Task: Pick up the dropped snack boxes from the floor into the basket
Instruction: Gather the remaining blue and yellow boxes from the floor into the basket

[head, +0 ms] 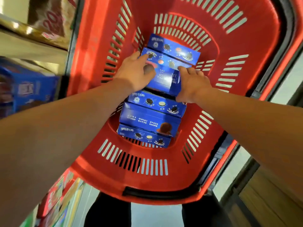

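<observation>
Snack box [165, 77], blue, held over the middle of the basket between both hands, tilted, above the row of boxes below. Left hand [137, 72] clasping its left end, fingers curled over the far edge. Right hand [191, 84] clasping its right end, fingers curled over the top, thumb low at the near corner.

Red basket [101, 166], plastic, slotted walls and floor, black handle [157, 194] lying along the near rim. Contents: 5 more blue cookie boxes in a line from far to near. Far box [173, 46] against the far wall; second box [165, 60] just beside it and partly under the fingers; third box [155, 102] under the held one; fourth box [147, 120] with its printed back up; nearest box [144, 136] by the near wall. 6 boxes in all, counting the held one.

Surroundings: pale floor [155, 213] under the basket, 2 dark trouser legs [108, 210] at the bottom edge. Shelf [24, 41] at left with blurred blue packaging [29, 90]; red packets [54, 199] at lower left, too blurred to count.
</observation>
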Motion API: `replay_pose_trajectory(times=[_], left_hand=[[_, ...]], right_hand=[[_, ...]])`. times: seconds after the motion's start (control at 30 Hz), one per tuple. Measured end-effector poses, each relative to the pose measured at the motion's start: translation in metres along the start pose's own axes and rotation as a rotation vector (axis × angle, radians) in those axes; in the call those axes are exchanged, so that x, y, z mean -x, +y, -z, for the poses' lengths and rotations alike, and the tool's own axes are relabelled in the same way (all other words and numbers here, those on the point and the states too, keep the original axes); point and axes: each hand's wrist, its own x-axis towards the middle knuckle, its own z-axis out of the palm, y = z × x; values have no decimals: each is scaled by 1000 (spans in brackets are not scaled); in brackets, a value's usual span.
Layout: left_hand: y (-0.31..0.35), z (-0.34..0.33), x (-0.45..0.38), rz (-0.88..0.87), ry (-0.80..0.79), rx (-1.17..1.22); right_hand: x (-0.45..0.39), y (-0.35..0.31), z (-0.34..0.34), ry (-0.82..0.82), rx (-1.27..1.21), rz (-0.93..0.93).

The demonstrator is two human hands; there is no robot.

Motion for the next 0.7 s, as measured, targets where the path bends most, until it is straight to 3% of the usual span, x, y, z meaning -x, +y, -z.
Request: replay_pose_trajectory(times=[0.23,0.4,0.5,0.7], left_hand=[[34,43,59,-98,44,-46],[80,99,142,-193,29,-93],[120,129,204,-209,-12,-90],[202,153,321,-415,-115,-185]], right_hand=[[65,-13,35,52,-41,67],[168,-22,66,142,-115,94],[247,-24,73,245,-171,20],[405,-20,46,385,-492,-244]])
